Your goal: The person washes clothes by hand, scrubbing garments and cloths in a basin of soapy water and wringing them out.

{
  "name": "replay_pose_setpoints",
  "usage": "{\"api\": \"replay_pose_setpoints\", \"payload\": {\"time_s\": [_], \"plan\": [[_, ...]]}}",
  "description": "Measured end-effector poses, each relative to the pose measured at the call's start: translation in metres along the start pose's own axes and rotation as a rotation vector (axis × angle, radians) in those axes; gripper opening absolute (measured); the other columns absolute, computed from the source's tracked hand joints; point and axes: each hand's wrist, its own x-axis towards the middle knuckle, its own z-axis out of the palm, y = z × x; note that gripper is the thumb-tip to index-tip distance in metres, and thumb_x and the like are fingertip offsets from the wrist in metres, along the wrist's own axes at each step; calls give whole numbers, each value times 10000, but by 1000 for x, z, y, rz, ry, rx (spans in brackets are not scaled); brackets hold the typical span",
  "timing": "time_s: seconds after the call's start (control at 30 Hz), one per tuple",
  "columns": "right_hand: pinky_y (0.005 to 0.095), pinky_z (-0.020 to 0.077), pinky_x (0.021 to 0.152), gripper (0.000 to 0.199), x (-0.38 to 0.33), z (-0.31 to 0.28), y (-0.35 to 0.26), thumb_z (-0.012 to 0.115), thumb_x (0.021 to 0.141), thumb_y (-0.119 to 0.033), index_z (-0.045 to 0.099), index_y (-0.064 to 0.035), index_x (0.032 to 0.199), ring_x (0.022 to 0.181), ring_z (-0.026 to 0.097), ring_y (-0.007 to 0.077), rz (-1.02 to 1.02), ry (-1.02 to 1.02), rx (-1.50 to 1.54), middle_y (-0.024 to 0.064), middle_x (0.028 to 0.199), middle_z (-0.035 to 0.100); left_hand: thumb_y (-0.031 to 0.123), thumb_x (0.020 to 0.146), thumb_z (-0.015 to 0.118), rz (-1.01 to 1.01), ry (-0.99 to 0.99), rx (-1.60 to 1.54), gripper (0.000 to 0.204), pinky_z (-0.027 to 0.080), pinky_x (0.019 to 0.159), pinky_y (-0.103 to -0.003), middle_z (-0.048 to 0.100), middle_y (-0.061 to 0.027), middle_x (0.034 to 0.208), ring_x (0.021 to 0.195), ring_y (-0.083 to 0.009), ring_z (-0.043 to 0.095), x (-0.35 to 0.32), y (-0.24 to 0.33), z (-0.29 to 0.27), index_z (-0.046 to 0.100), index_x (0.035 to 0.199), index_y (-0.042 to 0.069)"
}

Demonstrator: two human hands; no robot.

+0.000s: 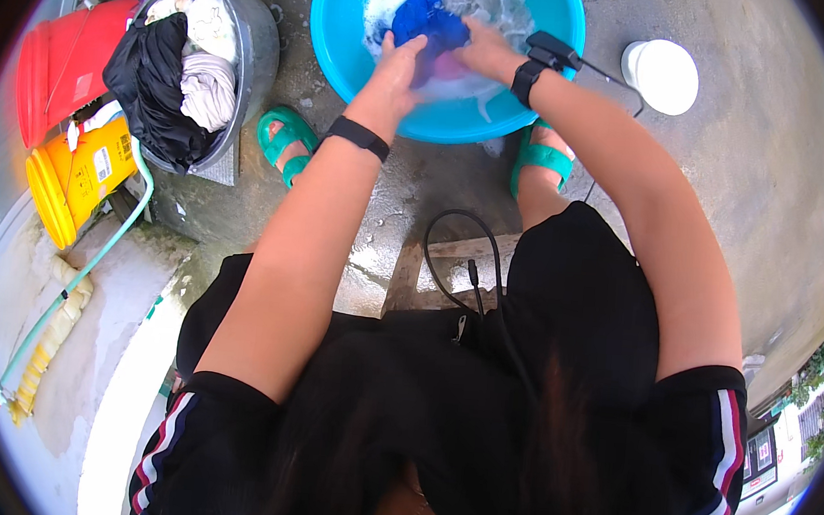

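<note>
A bundled wet blue cloth is between my two hands, over the soapy water of a large turquoise basin. My left hand grips its near left side, thumb and fingers against the fabric. On the right edge, my right hand is closed on the same cloth, its fingertips partly hidden by it. Something pinkish shows below the cloth, blurred by suds and motion. Grey fabric lies in the foam at the far right of the basin.
Left of the basin stands a grey tub of black and white laundry. Beyond it are a red bucket, a yellow bucket and a green hose. A white bucket stands right. A black cable loops near my knees.
</note>
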Motion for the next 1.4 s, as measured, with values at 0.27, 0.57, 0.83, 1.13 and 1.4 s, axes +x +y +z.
{"api": "replay_pose_setpoints", "payload": {"time_s": [0.27, 0.57, 0.83, 1.13, 1.4], "plan": [[413, 499, 702, 425, -71, -40, -149, 626, 799, -412, 615, -43, 1010, 741, 644, 349, -287, 100, 303, 153, 816, 666, 267, 891, 569, -166, -386, -507, 296, 485, 880, -428, 618, -145, 1045, 1047, -301, 571, 48, -3, -40, 592, 1079, 40], [343, 513, 782, 553, -5, -67, -80, 562, 895, -485, 593, 8, 1143, 886, 646, 239, 131, -116, 376, 143, 1015, 664, 288, 977, 456, 66, -21, -244, 357, 513, 862, -406, 581, -132, 1181, 1025, -243, 602, -43, 25, 26, 516, 1213, 27], [307, 445, 889, 423, -17, -101, -47, 650, 862, -251, 542, -57, 1222, 1036, 554, 179, 281, -243, 907, 95, 1128, 590, -23, 854, 566, 241, -43, -75, 405, 506, 658, -285, 572, -106, 907, 725, -171, 563, 7, 23, -40, 460, 1245, -35], [300, 507, 727, 416, -22, -94, -53, 722, 768, -227, 633, -43, 1130, 839, 639, 151, 56, -164, 244, 136, 912, 672, 15, 860, 562, 169, -137, -145, 359, 499, 777, -304, 606, -116, 980, 878, -195, 583, 12, 33, -23, 520, 1213, -27], [185, 430, 629, 404, -37, -119, -115, 724, 809, -351, 627, -54, 1064, 725, 548, 63, 97, -218, 724, -16, 862, 621, 78, 800, 704, 629, -295, 605, 313, 485, 776, -253, 668, -65, 970, 875, -106, 619, -9, 42, -6, 593, 1088, 22]]}}
